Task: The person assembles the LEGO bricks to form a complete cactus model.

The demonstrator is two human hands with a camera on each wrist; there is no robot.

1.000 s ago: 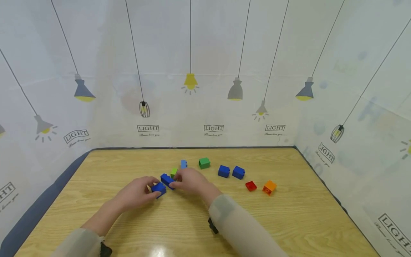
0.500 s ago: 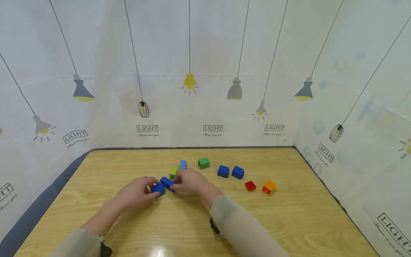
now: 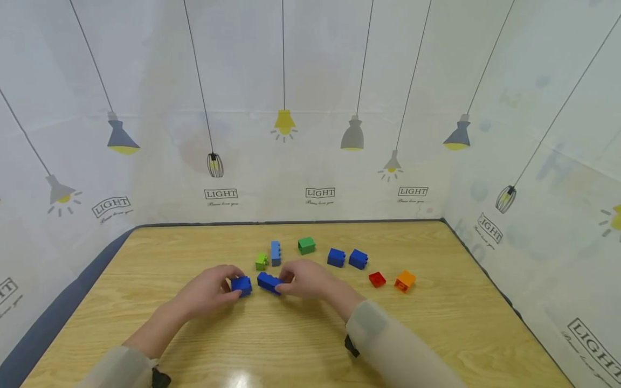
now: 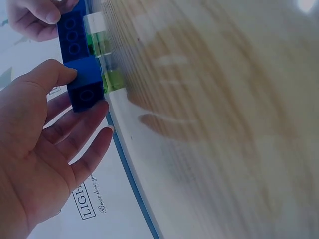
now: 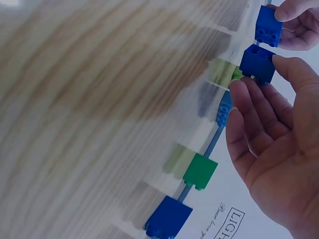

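Note:
In the head view my left hand (image 3: 204, 291) pinches a blue toy building brick (image 3: 241, 286) between thumb and fingers, low over the wooden table. To its right, my right hand (image 3: 308, 279) grips the right end of a longer blue brick (image 3: 268, 282). A small gap separates the two bricks. The left wrist view shows the left thumb on top of its brick (image 4: 87, 94), and the long brick (image 4: 73, 35) has a row of hollow rings facing this camera. From the right wrist, the long brick (image 5: 257, 64) appears end-on between thumb and fingers.
Just behind the hands lie a lime green brick (image 3: 261, 262) and a light blue brick (image 3: 275, 253). Farther right are a green brick (image 3: 306, 246), two blue bricks (image 3: 336, 257), a flat red brick (image 3: 377, 279) and an orange brick (image 3: 405, 281). Printed curtains surround the table (image 3: 271, 345).
My right hand has drawn the long blue brick to the right and slightly toward me, widening the gap to the other blue brick. The left hand has barely moved.

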